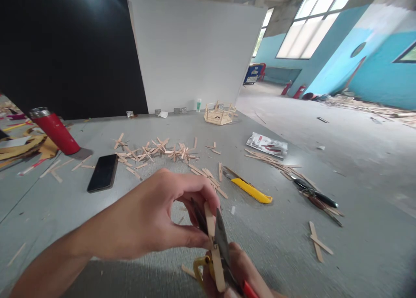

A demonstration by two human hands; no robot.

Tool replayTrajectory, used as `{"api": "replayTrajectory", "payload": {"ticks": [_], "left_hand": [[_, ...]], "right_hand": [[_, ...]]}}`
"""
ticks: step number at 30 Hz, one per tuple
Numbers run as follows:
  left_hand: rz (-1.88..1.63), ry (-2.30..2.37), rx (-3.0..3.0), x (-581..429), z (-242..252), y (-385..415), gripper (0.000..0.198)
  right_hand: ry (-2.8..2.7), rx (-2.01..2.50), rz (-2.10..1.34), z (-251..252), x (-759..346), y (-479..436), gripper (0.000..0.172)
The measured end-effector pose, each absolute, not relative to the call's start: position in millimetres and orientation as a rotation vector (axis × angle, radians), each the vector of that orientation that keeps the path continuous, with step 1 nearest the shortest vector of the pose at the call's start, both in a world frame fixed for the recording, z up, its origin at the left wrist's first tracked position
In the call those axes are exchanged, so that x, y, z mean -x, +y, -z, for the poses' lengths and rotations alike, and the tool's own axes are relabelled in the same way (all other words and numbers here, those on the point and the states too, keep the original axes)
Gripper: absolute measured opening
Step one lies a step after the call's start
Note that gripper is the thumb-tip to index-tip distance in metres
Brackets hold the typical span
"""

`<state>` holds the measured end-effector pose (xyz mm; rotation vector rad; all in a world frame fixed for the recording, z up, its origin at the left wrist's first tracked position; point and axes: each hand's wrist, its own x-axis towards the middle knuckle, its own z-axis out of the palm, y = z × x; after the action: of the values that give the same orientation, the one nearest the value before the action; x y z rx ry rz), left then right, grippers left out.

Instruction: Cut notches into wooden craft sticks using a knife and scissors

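My left hand (152, 211) pinches a wooden craft stick (218, 268) between thumb and fingers, holding it nearly upright above the table. The stick lies between the open blades of a pair of scissors (223, 237), with a small notch or break visible around its middle. At the lower edge, my right hand (245, 267) grips the scissors; a yellow loop and a red part show at the handles. Some of the right fingers are hidden behind the stick and blades. Just beyond lies a yellow utility knife (251, 190).
Loose craft sticks (159, 148) are scattered mid-table. A phone (103, 173) and a red flask (56, 132) stand left. At the back sits a stick-built frame (219, 117) near a small bottle (198, 105). Rightward are a plastic packet (267, 144) and black-handled tool (315, 193).
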<state>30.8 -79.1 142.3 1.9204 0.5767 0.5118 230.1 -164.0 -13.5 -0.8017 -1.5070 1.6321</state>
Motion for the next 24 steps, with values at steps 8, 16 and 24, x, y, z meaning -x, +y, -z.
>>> {"api": "replayTrajectory", "payload": {"ticks": [8,16,24], "left_hand": [[-0.476,0.592,-1.881,-32,-146,-78,0.022],[-0.517,0.986,-1.979,-44,-135,-103,0.025],[-0.551,0.857,-2.233,-61,-112,-127,0.038]], "right_hand": [[-1.586,0.959,-1.569,-44,-232,-168,0.058],[-1.327,0.938,-1.278,-5,-227,-184,0.044],[-1.485,0.742,-1.281,19,-218,-167,0.047]]}}
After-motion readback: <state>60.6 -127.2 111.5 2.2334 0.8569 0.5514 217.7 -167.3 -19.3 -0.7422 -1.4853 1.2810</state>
